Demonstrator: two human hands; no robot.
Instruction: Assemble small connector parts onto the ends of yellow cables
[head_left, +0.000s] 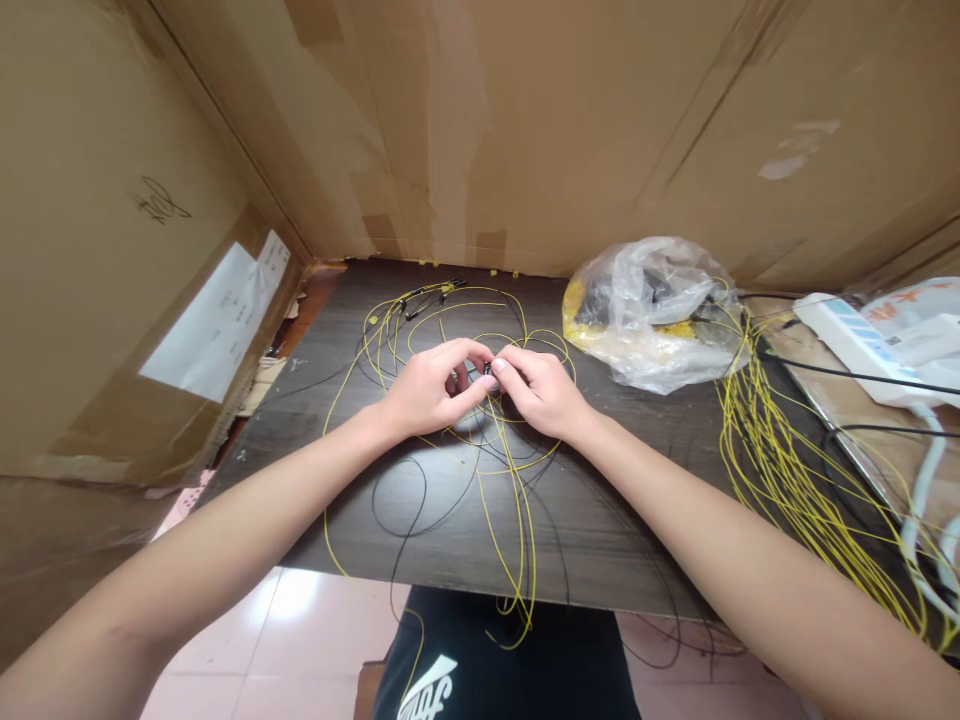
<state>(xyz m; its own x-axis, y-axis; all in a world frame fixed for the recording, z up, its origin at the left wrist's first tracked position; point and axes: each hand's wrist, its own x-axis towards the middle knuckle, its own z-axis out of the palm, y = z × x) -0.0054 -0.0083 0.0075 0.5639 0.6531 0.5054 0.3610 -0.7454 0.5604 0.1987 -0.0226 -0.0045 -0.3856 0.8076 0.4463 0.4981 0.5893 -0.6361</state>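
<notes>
My left hand (442, 385) and my right hand (541, 390) meet over the middle of the dark table, fingertips nearly touching. Between them is a small dark part (488, 370), pinched by both thumbs and forefingers; its kind is too small to make out. Thin yellow wires (517, 500) run down from my fingers and over the table's front edge. A round greyish thing (471, 420) lies under my hands, mostly hidden. Behind my left hand, looped yellow wires end in black connectors (411, 313).
At the back right lies a clear plastic bag (660, 320) with yellow and black contents. A thick bundle of yellow wires (780, 470) hangs to the right, beside a white power strip (862, 345). Cardboard walls (480, 130) close off the back and left. Black wires (409, 520) trail over the table (315, 500).
</notes>
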